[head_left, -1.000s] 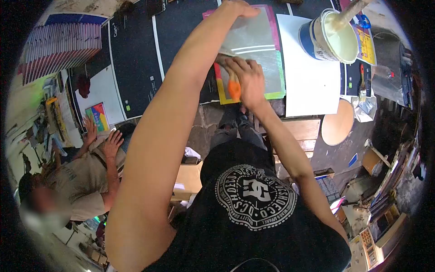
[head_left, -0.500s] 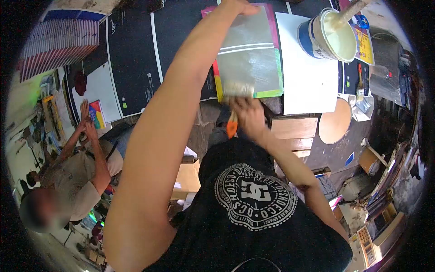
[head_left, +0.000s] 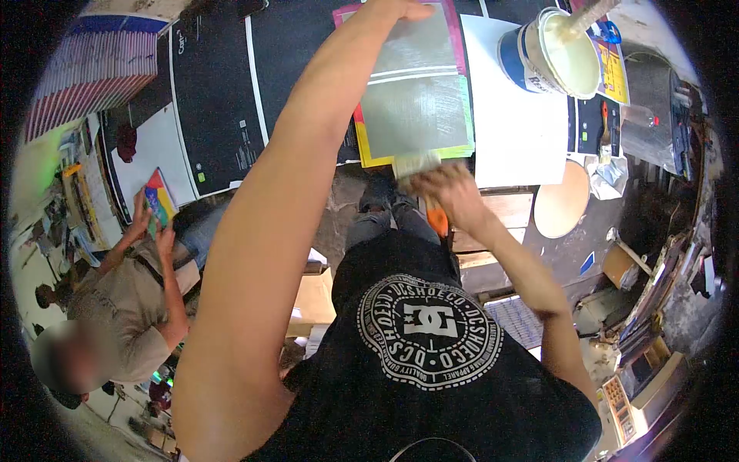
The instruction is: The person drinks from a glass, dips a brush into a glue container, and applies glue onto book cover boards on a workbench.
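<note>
A grey, wet-looking sheet (head_left: 412, 115) with pink, green, yellow and red borders lies on the black-covered table (head_left: 208, 100). Two thin white lines cross it. My left hand (head_left: 406, 9) rests at its far end, fingers stretched out, partly cut by the frame's top. My right hand (head_left: 453, 191) is closed round a wide brush (head_left: 416, 164) with pale bristles and an orange handle. The bristles are at the sheet's near yellow edge; whether they touch it, I cannot tell.
Right of the sheet lies white paper (head_left: 516, 142). A bucket (head_left: 536, 65) of pale liquid, with a stick in it, stands over its far part. Another brush (head_left: 605, 123) lies further right. At left, another person (head_left: 127, 308) holds a colourful booklet (head_left: 159, 202); stacked panels (head_left: 96, 77) stand beyond.
My right hand has drawn the brush from mid-sheet back to the near edge, then slightly right. My left hand has stayed at the far end. The other person has picked up the booklet.
</note>
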Tool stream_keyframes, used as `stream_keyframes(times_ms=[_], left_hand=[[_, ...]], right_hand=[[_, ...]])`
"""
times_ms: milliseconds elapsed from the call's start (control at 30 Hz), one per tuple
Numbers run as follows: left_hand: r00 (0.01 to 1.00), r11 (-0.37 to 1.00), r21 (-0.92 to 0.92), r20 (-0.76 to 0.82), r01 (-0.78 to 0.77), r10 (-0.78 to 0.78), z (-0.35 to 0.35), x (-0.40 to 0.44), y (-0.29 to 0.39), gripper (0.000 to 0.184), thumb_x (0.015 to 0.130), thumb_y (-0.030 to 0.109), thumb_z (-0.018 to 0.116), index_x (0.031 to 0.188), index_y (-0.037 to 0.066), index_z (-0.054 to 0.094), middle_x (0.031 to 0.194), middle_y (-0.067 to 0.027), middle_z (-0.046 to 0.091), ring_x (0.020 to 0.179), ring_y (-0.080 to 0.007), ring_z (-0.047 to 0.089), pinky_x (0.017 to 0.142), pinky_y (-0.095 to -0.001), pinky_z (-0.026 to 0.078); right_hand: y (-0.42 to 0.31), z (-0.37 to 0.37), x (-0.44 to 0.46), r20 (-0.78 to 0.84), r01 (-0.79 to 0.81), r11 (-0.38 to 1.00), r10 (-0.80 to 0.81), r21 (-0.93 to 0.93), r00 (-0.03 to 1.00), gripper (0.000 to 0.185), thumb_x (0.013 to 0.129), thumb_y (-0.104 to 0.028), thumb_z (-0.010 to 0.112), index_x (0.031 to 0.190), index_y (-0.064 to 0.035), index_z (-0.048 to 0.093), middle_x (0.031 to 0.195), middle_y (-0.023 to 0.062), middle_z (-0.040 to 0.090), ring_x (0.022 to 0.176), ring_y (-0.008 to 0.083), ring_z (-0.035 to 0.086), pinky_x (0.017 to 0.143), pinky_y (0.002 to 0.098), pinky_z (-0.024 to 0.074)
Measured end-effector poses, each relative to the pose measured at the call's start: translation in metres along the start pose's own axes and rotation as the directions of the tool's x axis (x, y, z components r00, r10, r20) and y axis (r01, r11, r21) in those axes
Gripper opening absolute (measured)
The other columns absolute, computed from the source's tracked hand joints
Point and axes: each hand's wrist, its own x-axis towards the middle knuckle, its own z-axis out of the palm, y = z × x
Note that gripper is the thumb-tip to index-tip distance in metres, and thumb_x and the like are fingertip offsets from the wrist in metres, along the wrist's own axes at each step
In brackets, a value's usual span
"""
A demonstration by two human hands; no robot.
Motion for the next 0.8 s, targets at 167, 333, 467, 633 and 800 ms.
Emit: stream_keyframes(times_ms=[167,333,467,633,800], left_hand=[[0.997,0.999,-0.043,0.077,0.008,-0.004,-0.001,0.006,0.006,0.057,0.09,0.053,0.046,0.115,0.006,0.066,0.119,-0.0147,0.066,0.103,-0.029,0.065,0.087,-0.0434,0.052],[0.99,0.986,0.104,0.053,-0.132,0.127,0.0,-0.004,0.011,0.05,0.089,0.049,0.051,0.108,0.006,0.069,0.111,-0.0134,0.069,0.097,-0.0284,0.067,0.083,-0.0427,0.053],[0.999,0.989,-0.141,0.013,0.035,-0.033,0.007,0.01,-0.001,0.051,0.088,0.05,0.051,0.105,0.007,0.071,0.109,-0.0122,0.07,0.094,-0.0277,0.067,0.081,-0.0425,0.053],[0.999,0.999,0.049,0.042,0.002,-0.004,0.01,0.037,-0.002,0.055,0.086,0.055,0.051,0.105,0.007,0.071,0.109,-0.0117,0.07,0.096,-0.0276,0.068,0.083,-0.0434,0.052],[0.984,0.998,-0.031,-0.171,-0.064,0.057,0.021,-0.005,-0.003,0.058,0.087,0.057,0.05,0.116,0.01,0.067,0.126,-0.0154,0.059,0.116,-0.0299,0.057,0.096,-0.0405,0.047]], right_hand=[[0.047,-0.038,0.037,-0.17,-0.105,0.987,0.126,0.125,0.977,0.04,0.08,-0.021,0.055,0.119,-0.0192,0.066,0.121,0.0056,0.064,0.107,0.0263,0.057,0.086,0.0436,0.0448],[0.101,-0.003,0.043,-0.05,-0.056,0.993,0.051,-0.103,0.997,0.031,0.087,-0.022,0.057,0.116,-0.0209,0.068,0.118,-0.0019,0.067,0.107,0.0195,0.059,0.082,0.0377,0.0445],[0.034,-0.054,-0.022,0.447,-0.097,0.994,0.066,0.047,0.892,0.04,0.086,-0.011,0.054,0.12,-0.0284,0.066,0.123,-0.0045,0.064,0.116,0.0167,0.055,0.094,0.041,0.043],[0.088,-0.059,0.026,-0.076,-0.099,0.992,0.093,-0.078,0.993,0.039,0.083,-0.023,0.058,0.121,-0.0218,0.066,0.122,0.0019,0.064,0.113,0.0204,0.056,0.085,0.0388,0.0429],[0.086,-0.044,-0.031,0.407,-0.106,0.984,0.155,-0.141,0.9,0.032,0.082,-0.016,0.062,0.113,-0.0171,0.068,0.118,0.0015,0.066,0.112,0.0206,0.057,0.087,0.0397,0.0431]])
